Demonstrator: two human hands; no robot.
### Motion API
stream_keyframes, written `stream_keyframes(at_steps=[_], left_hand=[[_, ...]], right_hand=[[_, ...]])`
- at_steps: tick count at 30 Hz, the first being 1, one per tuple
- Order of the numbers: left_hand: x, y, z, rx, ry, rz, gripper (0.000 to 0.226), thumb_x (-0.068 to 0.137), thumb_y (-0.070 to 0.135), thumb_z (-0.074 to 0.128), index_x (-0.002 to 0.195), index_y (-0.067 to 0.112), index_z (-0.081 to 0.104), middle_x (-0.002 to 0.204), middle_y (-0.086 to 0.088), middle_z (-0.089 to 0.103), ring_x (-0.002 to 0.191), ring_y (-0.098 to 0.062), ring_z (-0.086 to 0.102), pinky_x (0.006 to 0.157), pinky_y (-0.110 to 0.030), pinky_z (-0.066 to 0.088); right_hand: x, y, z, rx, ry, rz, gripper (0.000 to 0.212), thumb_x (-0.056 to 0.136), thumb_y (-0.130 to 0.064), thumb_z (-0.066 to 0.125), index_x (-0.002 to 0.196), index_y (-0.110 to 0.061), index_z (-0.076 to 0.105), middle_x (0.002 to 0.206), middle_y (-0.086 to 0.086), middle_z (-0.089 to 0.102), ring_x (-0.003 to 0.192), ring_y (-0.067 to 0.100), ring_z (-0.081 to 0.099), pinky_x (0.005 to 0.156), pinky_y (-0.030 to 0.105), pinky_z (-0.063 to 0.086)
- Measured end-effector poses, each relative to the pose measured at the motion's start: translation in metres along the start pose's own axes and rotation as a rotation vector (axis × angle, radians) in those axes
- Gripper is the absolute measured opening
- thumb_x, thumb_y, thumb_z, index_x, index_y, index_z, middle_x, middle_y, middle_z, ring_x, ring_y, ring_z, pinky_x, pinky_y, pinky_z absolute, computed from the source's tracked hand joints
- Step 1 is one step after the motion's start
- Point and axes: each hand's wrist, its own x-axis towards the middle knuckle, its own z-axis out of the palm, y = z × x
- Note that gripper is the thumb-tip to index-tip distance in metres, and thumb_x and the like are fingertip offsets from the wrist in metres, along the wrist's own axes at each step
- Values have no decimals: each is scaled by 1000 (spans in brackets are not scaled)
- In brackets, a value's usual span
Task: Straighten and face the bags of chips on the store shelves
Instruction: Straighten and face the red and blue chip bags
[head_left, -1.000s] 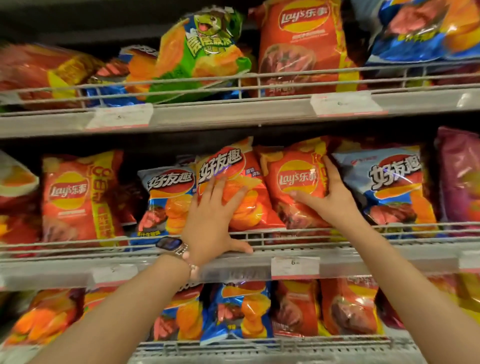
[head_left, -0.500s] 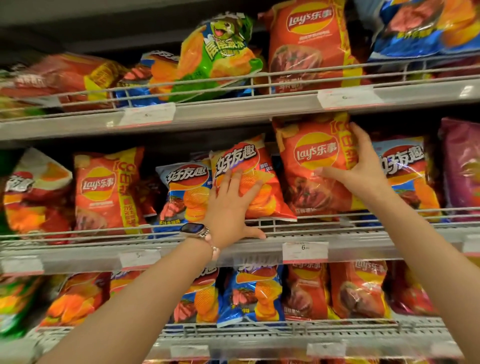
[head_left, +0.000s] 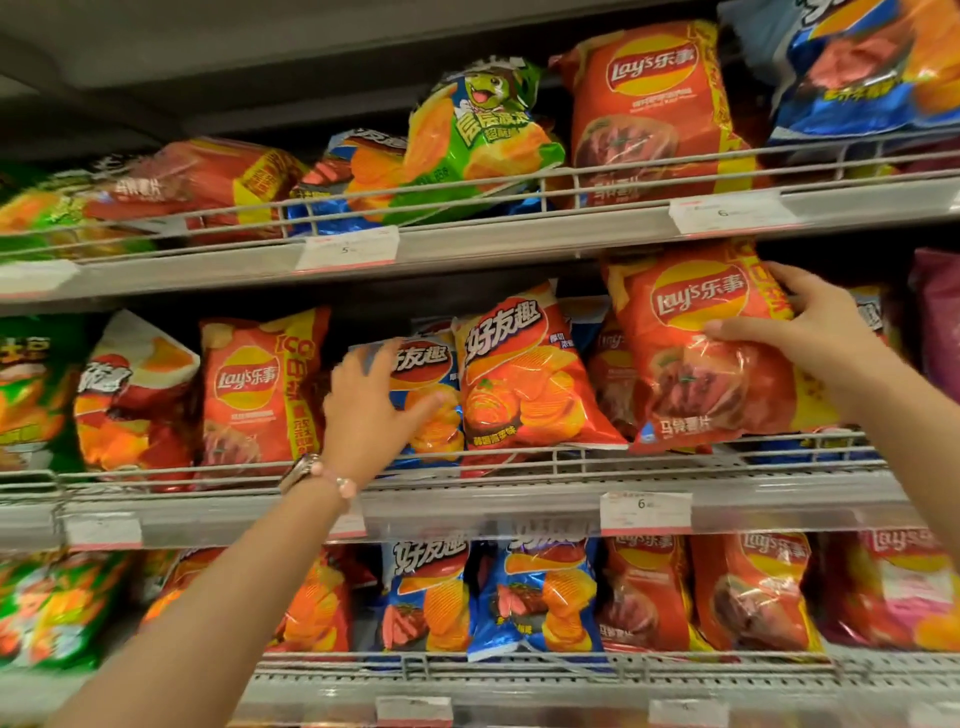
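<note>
On the middle shelf, my right hand (head_left: 800, 332) grips a large red Lay's bag (head_left: 696, 358) by its right edge, thumb across the front. The bag is upright, faces out, and its bottom sits just above the wire rail (head_left: 519, 460). My left hand (head_left: 374, 405), blurred and with fingers spread, touches a blue ridged-chips bag (head_left: 428, 395). Between the two hands an orange-red ridged-chips bag (head_left: 524, 379) leans with its top to the left. Another red Lay's bag (head_left: 260, 389) stands to the left of my left hand.
The top shelf holds a tilted green bag (head_left: 478, 135), an upright red Lay's bag (head_left: 649, 104) and fallen bags at the left. The bottom shelf carries blue (head_left: 535, 597) and red bags. Price tags (head_left: 644, 512) hang on the shelf edges.
My right hand has lifted the red Lay's bag up and forward. My left hand has left the orange-red bag and moved left onto the blue bag.
</note>
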Motion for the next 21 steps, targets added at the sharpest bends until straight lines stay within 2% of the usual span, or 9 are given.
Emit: stream_keyframes(at_steps=[4,7,9,11,13,15,17,19,21], left_hand=[[13,-23,3,-124,-113,-302,105,69,62,72,149,18,20,144,-21,31,130,-39,36,104,-46,37],[21,-31,14,-200,-200,-425,116,66,61,76,149,7,16,145,-18,40,129,-34,44,101,-39,41],[25,-34,19,-214,-255,-482,101,67,60,76,141,5,34,134,-14,54,119,-31,55,98,-39,46],[27,-36,22,-194,-250,-477,66,72,57,74,113,8,56,107,-11,68,94,-26,65,87,-43,53],[29,-35,23,-203,-216,-461,49,76,53,73,94,9,60,90,-9,69,82,-25,66,80,-42,55],[31,-33,22,-232,-157,-454,42,79,49,72,91,11,59,89,-8,68,83,-25,65,79,-41,55],[34,-33,18,-260,-77,-441,39,82,46,70,95,11,60,93,-9,68,87,-27,65,82,-42,53],[37,-35,11,-278,6,-409,38,83,45,68,97,10,62,91,-9,69,86,-27,65,81,-41,53],[39,-36,3,-286,69,-375,38,83,47,68,92,11,62,84,-8,69,79,-26,66,76,-41,54]], right_hand=[[-5,-12,6,150,-125,141,91,31,-43,84,118,-27,62,97,2,73,78,24,72,69,39,57],[-11,-21,17,175,-183,168,97,29,-43,85,121,-27,59,94,1,74,77,25,73,65,40,58],[-17,-23,28,193,-193,167,100,30,-46,84,124,-24,56,94,1,74,75,24,73,59,36,58],[-24,-23,39,185,-195,150,105,31,-50,82,128,-22,53,102,2,70,80,25,71,65,35,56],[-30,-22,51,176,-192,120,108,30,-52,81,130,-23,49,103,-2,67,85,21,69,66,31,54],[-34,-22,61,158,-168,74,111,30,-52,80,132,-24,46,99,-8,63,85,15,66,65,28,51],[-36,-21,68,102,-124,16,110,35,-52,80,134,-22,44,99,-11,59,85,7,61,68,25,48],[-35,-20,73,-1,-79,-44,108,43,-51,83,138,-21,41,110,-7,56,91,10,58,77,27,48],[-33,-17,76,-120,-55,-100,106,49,-52,84,139,-23,38,120,-3,56,103,17,57,90,37,48]])
